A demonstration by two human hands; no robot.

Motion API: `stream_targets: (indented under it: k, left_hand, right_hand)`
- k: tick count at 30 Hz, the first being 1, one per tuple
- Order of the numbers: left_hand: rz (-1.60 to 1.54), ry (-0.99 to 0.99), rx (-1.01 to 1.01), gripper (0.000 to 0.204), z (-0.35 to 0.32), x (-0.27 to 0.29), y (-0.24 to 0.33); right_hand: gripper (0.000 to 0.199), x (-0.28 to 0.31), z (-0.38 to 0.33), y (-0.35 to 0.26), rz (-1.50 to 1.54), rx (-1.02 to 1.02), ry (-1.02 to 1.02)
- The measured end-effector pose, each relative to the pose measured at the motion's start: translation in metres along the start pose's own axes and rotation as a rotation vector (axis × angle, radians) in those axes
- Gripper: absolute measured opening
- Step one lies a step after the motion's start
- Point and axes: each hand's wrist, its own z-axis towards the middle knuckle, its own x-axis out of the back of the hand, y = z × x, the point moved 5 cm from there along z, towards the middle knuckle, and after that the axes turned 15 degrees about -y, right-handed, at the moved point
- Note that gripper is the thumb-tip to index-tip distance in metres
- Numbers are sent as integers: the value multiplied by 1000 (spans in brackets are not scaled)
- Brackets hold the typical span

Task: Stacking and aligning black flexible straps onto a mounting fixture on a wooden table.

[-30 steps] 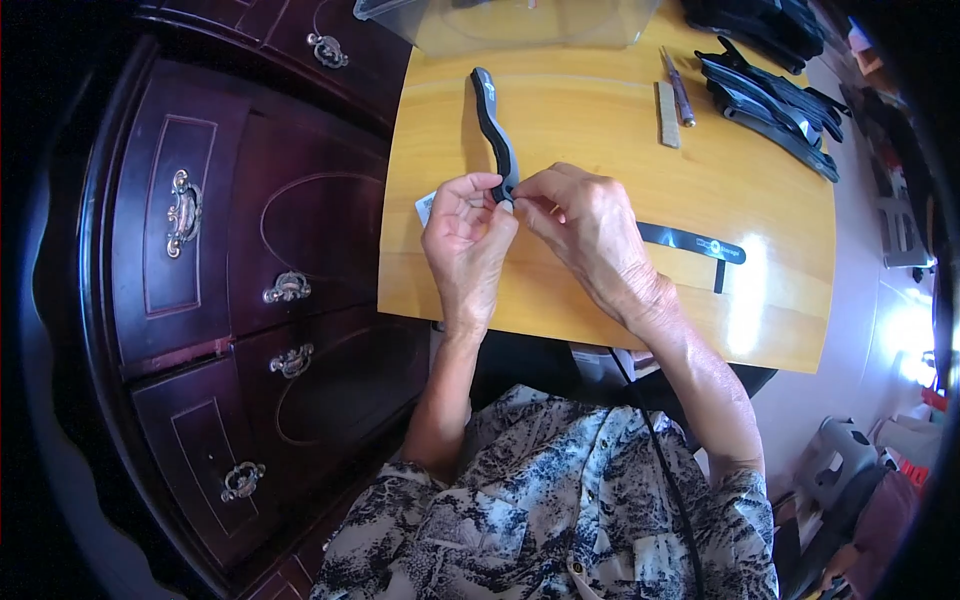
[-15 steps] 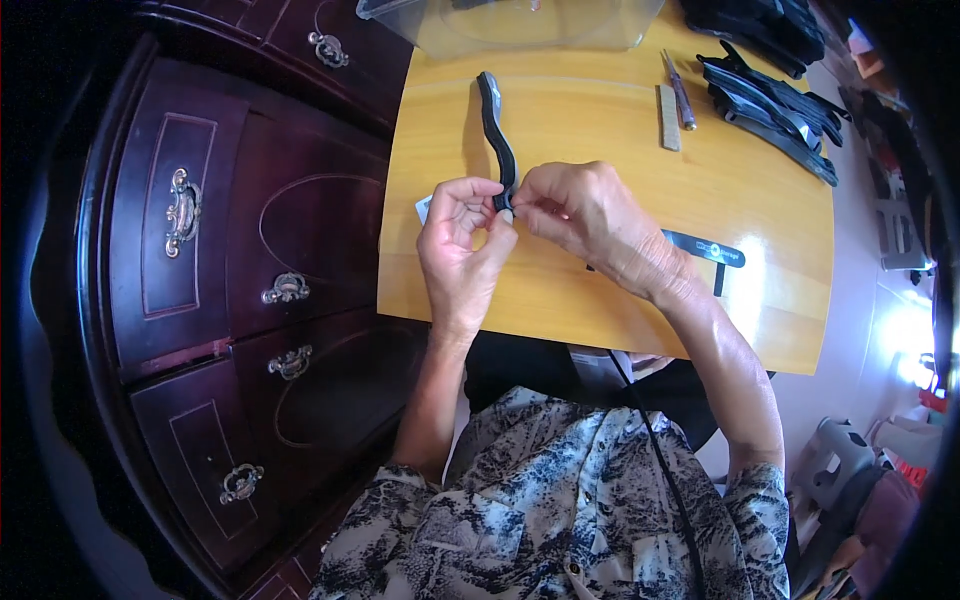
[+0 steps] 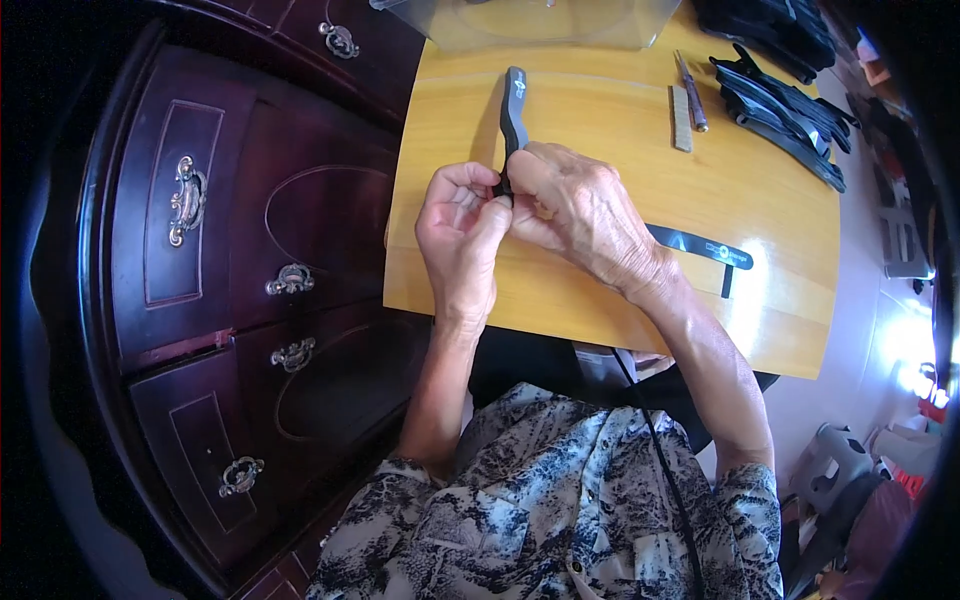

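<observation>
**Sam:** What are the fingers doing?

**Mia:** Both hands are curled in tight. The left hand (image 3: 462, 235) pinches the near end of a dark curved strip (image 3: 513, 115) with thumb and fingers. The right hand (image 3: 580, 215) is closed over the same end from the other side. The two hands touch each other.

**Sam:** Where is the strip?

**Mia:** It sticks up and away from the hands, over the yellow table (image 3: 600, 110). Its far end points at the clear plastic box (image 3: 540, 22) at the back edge.

**Sam:** Can you see all of it?

**Mia:** No. The near end is hidden inside the fingers. There may be a small pale bit under the hands, but I cannot tell what it is.

**Sam:** What else is close?

**Mia:** A flat dark strip (image 3: 705, 246) lies just behind the right wrist. A thin tool (image 3: 692, 92) and a pale little block (image 3: 681, 105) lie farther back. A pile of black strips (image 3: 785, 105) sits at the far right, partly cut off.

**Sam:** Is there room?

**Mia:** Yes, bare table lies all around the hands. The left edge is near the left hand, next to a dark wooden cabinet (image 3: 250, 230).
</observation>
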Motion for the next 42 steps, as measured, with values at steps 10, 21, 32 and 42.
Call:
stream_targets:
  k: [10, 21, 32, 42]
  left_hand:
    - [-68, -37, -1, 20, -3, 2, -2]
    - [-125, -65, 20, 21, -5, 2, 4]
    - [-165, 36, -78, 19, 6, -3, -3]
    - [-212, 68, -71, 19, 1, -11, 8]
  right_hand:
    - [15, 10, 2, 29, 285, -209, 84]
    - [22, 12, -6, 20, 334, -124, 69]
    - [10, -1, -1, 22, 507, -281, 375]
    - [20, 30, 5, 58, 704, -319, 398]
